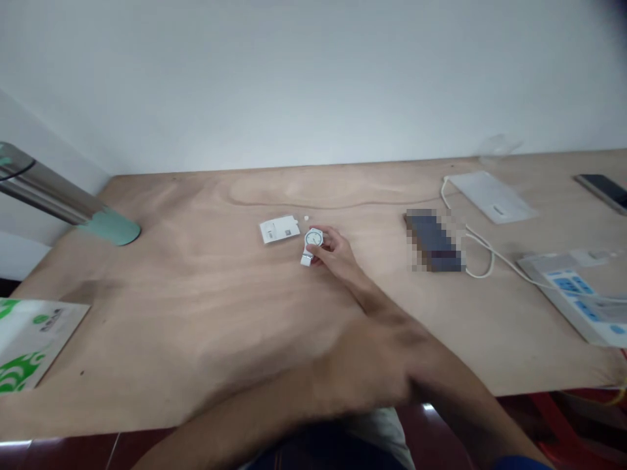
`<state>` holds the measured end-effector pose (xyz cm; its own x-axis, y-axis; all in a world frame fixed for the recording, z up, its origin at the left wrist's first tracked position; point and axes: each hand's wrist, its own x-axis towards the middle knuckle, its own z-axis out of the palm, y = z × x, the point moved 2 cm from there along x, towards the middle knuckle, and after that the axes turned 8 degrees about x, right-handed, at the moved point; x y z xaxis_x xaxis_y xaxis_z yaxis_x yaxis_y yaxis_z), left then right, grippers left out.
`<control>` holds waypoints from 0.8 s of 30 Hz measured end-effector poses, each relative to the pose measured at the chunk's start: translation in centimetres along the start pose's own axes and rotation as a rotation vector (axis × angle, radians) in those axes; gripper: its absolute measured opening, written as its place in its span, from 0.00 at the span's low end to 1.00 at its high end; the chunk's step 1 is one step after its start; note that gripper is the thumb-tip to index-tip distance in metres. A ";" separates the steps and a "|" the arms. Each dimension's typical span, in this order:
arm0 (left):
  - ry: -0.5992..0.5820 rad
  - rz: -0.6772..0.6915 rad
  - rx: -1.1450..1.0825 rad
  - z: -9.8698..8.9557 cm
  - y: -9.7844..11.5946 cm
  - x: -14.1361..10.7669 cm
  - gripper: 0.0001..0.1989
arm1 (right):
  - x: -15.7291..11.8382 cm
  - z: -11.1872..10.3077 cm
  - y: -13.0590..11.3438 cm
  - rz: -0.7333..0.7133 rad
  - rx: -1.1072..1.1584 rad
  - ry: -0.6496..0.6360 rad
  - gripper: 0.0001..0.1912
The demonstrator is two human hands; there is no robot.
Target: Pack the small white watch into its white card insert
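Note:
In the middle of the table, my right hand [337, 253] is closed on a white wristwatch [314, 239], with the thumb near the lower edge of its round dial. Part of the white strap [306, 259] hangs below the dial. Just left of the watch lies a small white card or flat box [279, 230] with a printed square code. A tiny white piece [306, 218] rests beyond the watch. My left hand [365, 365] is over or against my right forearm, smeared by motion, so its fingers cannot be made out.
A steel and mint-green bottle [115, 225] stands at the left, above a green-and-white printed packet [44, 343]. To the right are a pixelated phone-like object [435, 241], a white cable [482, 274], a white pouch [494, 196], a blue-and-white box [582, 294] and a dark phone [605, 190].

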<state>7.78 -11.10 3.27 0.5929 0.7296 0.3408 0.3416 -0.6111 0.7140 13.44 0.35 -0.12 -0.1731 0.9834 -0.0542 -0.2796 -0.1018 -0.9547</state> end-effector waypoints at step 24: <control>0.581 -0.533 -0.327 -7.4 -11.1 1.9 0.08 | 0.2 -0.3 -0.2 -0.096 0.064 0.194 0.23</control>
<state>-0.24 -0.64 0.54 -0.0862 0.9907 0.1054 0.1881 -0.0877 0.9782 13.74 0.59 0.00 0.0401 0.9989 -0.0246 -0.3465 -0.0092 -0.9380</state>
